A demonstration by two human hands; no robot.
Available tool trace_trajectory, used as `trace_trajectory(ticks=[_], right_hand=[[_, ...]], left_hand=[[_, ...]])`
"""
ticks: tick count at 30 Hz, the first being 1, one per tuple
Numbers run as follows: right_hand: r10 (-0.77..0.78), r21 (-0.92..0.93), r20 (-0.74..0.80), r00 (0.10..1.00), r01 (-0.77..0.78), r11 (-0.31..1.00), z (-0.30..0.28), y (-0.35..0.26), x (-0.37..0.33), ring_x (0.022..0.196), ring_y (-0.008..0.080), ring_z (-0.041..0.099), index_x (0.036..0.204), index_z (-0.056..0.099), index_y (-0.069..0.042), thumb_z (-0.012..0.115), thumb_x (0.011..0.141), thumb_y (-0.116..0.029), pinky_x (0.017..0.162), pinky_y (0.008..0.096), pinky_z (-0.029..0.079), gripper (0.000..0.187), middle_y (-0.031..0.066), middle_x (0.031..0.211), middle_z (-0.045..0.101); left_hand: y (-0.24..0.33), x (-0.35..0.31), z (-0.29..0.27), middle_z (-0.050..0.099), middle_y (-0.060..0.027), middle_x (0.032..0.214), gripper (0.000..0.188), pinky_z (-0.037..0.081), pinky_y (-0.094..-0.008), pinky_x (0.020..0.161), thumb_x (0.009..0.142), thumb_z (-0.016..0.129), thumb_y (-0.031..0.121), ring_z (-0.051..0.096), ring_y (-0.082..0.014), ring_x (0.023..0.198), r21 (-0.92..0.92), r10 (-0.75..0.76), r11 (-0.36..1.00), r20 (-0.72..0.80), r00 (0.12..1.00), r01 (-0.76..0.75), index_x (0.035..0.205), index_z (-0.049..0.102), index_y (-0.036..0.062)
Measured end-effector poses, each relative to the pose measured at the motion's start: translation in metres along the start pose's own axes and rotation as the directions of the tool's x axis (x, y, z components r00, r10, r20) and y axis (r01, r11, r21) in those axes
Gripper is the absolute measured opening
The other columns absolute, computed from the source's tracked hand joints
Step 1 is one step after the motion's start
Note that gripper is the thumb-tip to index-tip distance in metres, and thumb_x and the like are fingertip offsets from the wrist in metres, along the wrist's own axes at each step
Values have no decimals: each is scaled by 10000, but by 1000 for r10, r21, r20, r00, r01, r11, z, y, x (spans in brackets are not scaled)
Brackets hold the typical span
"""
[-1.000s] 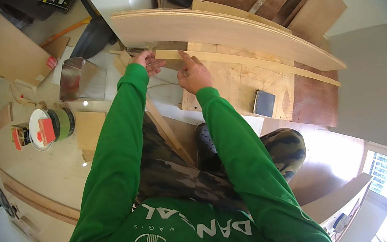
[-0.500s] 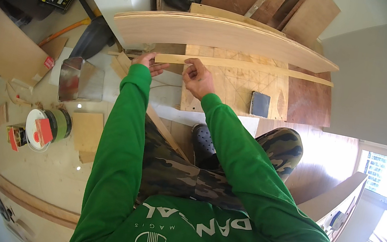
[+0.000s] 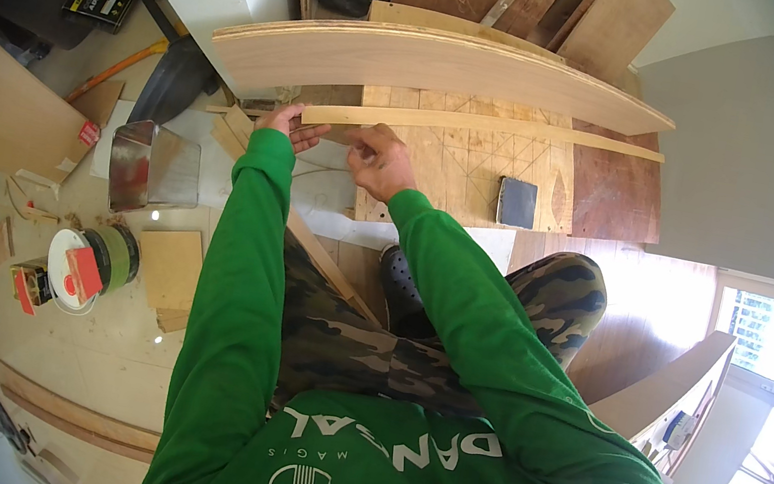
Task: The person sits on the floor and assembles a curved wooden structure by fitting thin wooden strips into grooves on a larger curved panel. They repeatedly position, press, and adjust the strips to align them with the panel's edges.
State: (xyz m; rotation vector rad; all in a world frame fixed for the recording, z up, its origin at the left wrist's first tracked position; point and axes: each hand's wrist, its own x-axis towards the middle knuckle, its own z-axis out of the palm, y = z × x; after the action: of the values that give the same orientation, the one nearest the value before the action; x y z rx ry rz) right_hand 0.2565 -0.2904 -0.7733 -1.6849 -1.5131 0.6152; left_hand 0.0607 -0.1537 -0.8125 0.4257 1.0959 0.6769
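A long, thin wooden strip [image 3: 486, 126] runs left to right, slightly bowed, over a wooden work board [image 3: 479, 171]. My left hand [image 3: 286, 128] holds the strip's left end, with its fingers stretched out under it. Just below the strip's near edge is my right hand [image 3: 383, 164], its fingers bent and drawn together; whether anything small is between them I cannot make out. Beyond the strip a wide plywood plank [image 3: 444, 74] stands on edge. A dark square pad [image 3: 517, 203] lies on the work board to the right of my right hand.
On the left floor stand a metal container [image 3: 153, 170], a round tub with a white lid [image 3: 77, 269] and a small plywood sheet [image 3: 169, 273]. A narrow board [image 3: 328, 263] leans by my legs. Several panels [image 3: 611, 29] lean at the back; another plank [image 3: 663, 387] is at right.
My right hand has slid a little left and down, and its fingertips have come off the strip's top face. The left hand still has the strip's end. The whole view has shifted slightly.
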Motion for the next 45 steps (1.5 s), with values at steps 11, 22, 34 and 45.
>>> trace_trajectory(ticks=[11, 22, 34, 45], right_hand=[[-36, -139, -234, 972, 3, 990, 6, -1, 29, 766, 262, 747, 1082, 788, -97, 752, 958, -110, 705, 403, 606, 129, 104, 974, 736], [-153, -382, -96, 984, 106, 918, 10, -5, 38, 870, 322, 744, 999, 771, -162, 754, 952, -161, 727, 473, 589, 50, 61, 987, 704], [-128, -478, -16, 992, 105, 872, 9, -7, 41, 893, 371, 730, 1020, 633, -131, 710, 965, -139, 726, 503, 579, 95, 106, 1016, 652], [33, -251, -147, 989, -69, 966, 7, -2, 45, 913, 426, 715, 1093, 566, -90, 660, 1016, -157, 761, 540, 563, 138, 165, 1016, 693]], left_hand=[[3, -5, 1, 796, -207, 1180, 357, 657, -402, 744, 1084, 622, 248, 835, -341, 950, 19, -3, 1000, 7, 1000, 3, 1325, 628, -15], [4, -6, -3, 798, -183, 1174, 313, 649, -402, 801, 1089, 616, 251, 830, -332, 998, 24, -6, 1000, 40, 999, 5, 1271, 672, 2], [-1, 3, -7, 780, -180, 1198, 355, 628, -430, 873, 1097, 618, 281, 804, -345, 1075, 77, 1, 997, 83, 997, -7, 1327, 657, 14], [-2, 7, -8, 782, -171, 1214, 337, 635, -418, 858, 1089, 632, 271, 812, -330, 1054, 87, -9, 996, 28, 1000, 6, 1311, 646, 17]])
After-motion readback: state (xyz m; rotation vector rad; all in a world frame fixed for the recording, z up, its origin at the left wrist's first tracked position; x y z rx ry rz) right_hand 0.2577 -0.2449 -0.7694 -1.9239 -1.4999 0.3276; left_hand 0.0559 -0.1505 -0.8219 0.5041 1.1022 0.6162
